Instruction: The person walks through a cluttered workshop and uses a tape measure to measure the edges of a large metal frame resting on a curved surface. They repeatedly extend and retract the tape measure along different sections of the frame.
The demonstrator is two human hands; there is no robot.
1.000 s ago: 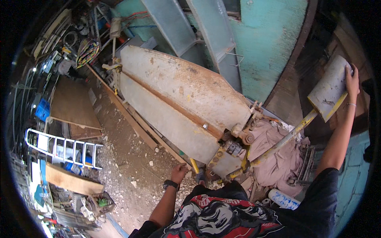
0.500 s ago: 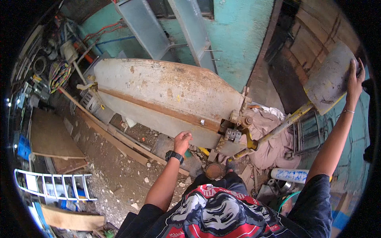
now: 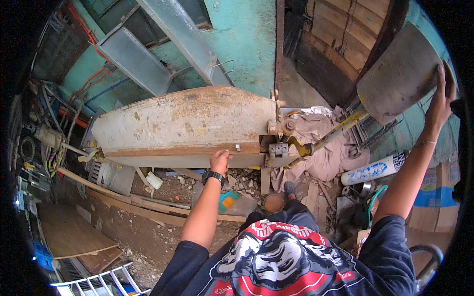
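Observation:
My right hand [image 3: 439,98] is raised at the far right, its fingers over the outer end of a thick grey metal cylinder [image 3: 397,74]. That cylinder sits on a worn yellow pole [image 3: 340,130] running down to a metal joint [image 3: 282,148] at the right end of a long, scuffed whitish metal panel [image 3: 187,121]. Curled up over the panel's near edge is my left hand [image 3: 220,161], below a dark wristwatch [image 3: 213,176]. What its fingers hold, if anything, is hidden, and I cannot tell whether it touches the panel. A small pale square [image 3: 237,147] lies on the brown strip.
Crumpled beige cloth [image 3: 323,143] lies behind the joint. At my right are a white cylinder [image 3: 373,168] and cardboard boxes [image 3: 434,192]. Long wooden boards [image 3: 148,204] cross the rubble-strewn ground. A round rusty can [image 3: 273,203] stands by my foot. Grey metal channels [image 3: 173,34] lean against the wall.
My view has shifted, so the panel sits further left and more level. The cylinder now appears higher and larger, my right hand still on it. My left hand has come up to the panel's near edge.

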